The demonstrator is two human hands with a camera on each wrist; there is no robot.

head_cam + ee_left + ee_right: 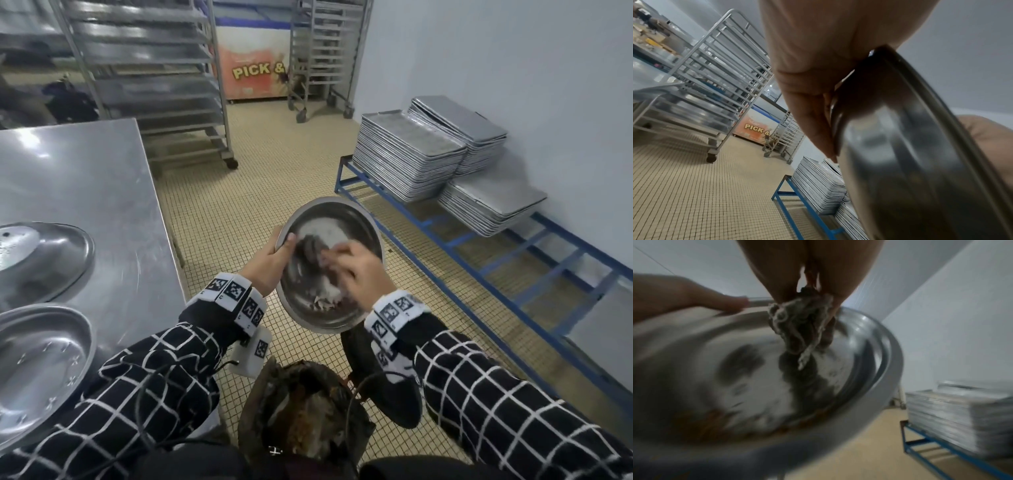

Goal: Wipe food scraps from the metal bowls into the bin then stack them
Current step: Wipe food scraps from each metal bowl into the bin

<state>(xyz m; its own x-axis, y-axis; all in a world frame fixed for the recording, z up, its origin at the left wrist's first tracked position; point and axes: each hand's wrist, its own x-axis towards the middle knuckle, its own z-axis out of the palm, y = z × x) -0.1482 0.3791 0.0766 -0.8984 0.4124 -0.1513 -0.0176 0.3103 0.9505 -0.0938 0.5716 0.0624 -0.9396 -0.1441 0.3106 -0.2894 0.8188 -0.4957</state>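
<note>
A round metal bowl (363,222) is held tilted over the bin (305,407), which is lined with a dark bag and holds brown scraps. My left hand (270,260) grips the bowl's left rim (920,91), thumb inside. My right hand (359,270) is inside the bowl and pinches a dirty crumpled cloth (801,324) against its bottom. Brownish scraps (325,301) lie at the bowl's lower edge, blurred in the right wrist view. Two more metal bowls (58,253) (37,363) sit on the steel table at my left.
The steel table (89,178) fills the left. A blue metal frame (496,260) along the right wall carries stacks of metal trays (411,154). Wheeled tray racks (154,75) and a chest freezer (253,72) stand at the back. Tiled floor lies between.
</note>
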